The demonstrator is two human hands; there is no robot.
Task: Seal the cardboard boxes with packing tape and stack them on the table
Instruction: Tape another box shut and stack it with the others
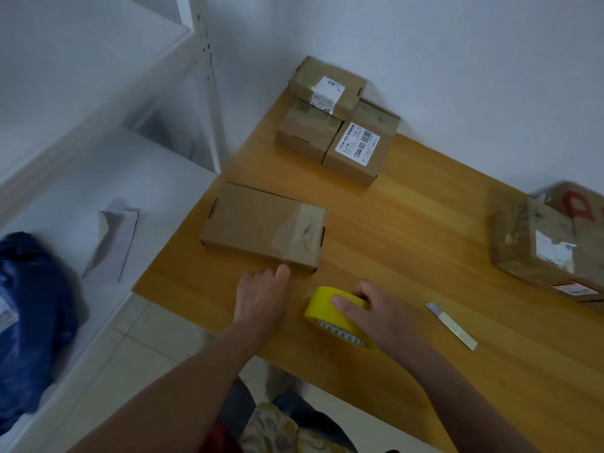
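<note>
Now, a flat box (258,228) waits by the desk's (408,223) left edge, tape on one end only.
Left hand (261,297), fingers loosely straight, touches its near side, probably to steady it; right hand (384,317) clamps around the yellow tape roll (330,317) near the front edge. Sealed boxes (336,125) sit stacked at the far corner.

You're standing in a small parcel-packing corner, more storeroom than office. The wooden counter (408,223) is pushed against a bare white wall (457,60) and carries small cardboard boxes (305,135) stacked at the back, one with a printed barcode label (358,143). A larger taped parcel (536,243) sits at the right edge. A yellow tape roll (330,308) and a thin metal blade (451,325) are at the near side. To your left, white metal shelving (210,103) holds a blue plastic bag (29,322) and a grey mailer (112,243). The floor (137,348) is pale tile.
</note>
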